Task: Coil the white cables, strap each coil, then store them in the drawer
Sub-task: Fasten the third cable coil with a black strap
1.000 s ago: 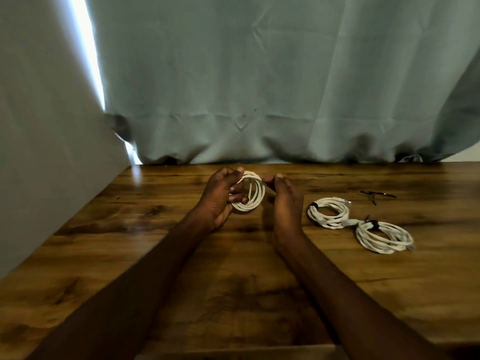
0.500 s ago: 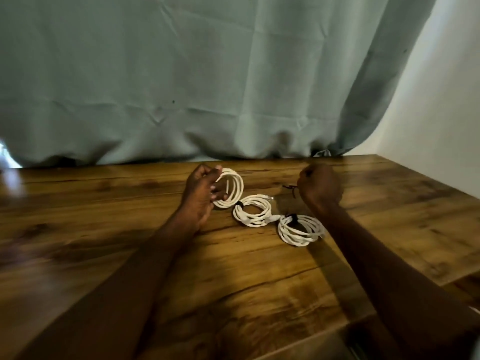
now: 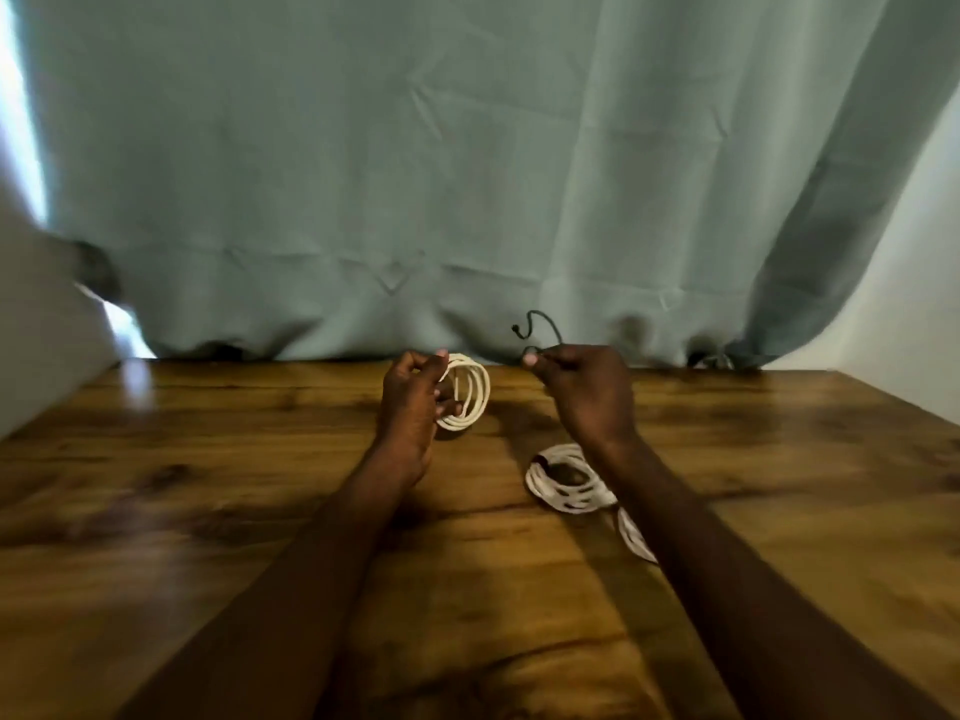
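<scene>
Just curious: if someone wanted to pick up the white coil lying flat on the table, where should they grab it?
Probably at the strapped coil's near-left rim, from above with thumb and fingers pinching the bundled strands. It lies flat on the table, and the right forearm crosses its right side.

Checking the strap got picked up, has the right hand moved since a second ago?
Yes. The right hand left the held coil, reached right past the coils on the table, and now pinches the dark strap up above them.
</scene>
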### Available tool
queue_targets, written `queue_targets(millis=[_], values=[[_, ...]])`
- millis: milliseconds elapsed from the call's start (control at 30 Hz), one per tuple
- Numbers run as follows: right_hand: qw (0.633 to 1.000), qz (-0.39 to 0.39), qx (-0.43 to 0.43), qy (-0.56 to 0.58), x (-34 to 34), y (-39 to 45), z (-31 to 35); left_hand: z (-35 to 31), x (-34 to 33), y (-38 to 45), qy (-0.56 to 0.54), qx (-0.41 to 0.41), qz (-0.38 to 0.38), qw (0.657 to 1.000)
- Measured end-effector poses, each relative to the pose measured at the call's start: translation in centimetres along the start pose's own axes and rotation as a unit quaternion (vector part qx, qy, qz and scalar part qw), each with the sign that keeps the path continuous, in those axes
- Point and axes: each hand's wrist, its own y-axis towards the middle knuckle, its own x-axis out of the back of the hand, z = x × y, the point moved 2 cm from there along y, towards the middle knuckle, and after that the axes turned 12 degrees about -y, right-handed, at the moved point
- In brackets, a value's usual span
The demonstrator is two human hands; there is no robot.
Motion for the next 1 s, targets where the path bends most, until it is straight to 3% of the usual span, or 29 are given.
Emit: queue_targets(millis=[100, 167, 267, 367, 533, 767, 1000], values=[[0.990, 0.046, 0.030, 0.131, -5.6, -2.9, 5.7, -4.1, 4.3, 0.4, 0.016, -0.077, -0.098, 0.992], [0.977, 0.093, 0.007, 0.194, -9.3, -4.8, 7.6, -6.0, 7.9, -0.1, 0.047, -0.105, -0.151, 0.982], [0.949, 0.181, -0.039, 0.254, -14.1, -6.8, 7.9, -8.3, 12.9, -1.0, 0.070, -0.114, -0.165, 0.977], [0.938, 0.220, -0.047, 0.264, -15.8, -6.6, 7.1, -9.9, 14.9, -0.9, 0.032, -0.094, -0.159, 0.982], [0.945, 0.169, -0.029, 0.277, -15.1, -6.1, 6.5, -8.3, 13.5, 0.4, 0.039, -0.057, -0.122, 0.990], [0.904, 0.176, -0.073, 0.384, -15.1, -6.6, 7.3, -7.7, 11.6, -0.1, 0.095, -0.054, -0.082, 0.991], [0.986, 0.069, 0.039, 0.148, -14.1, -5.9, 6.0, -7.7, 10.9, -0.7, 0.105, -0.061, -0.064, 0.991]])
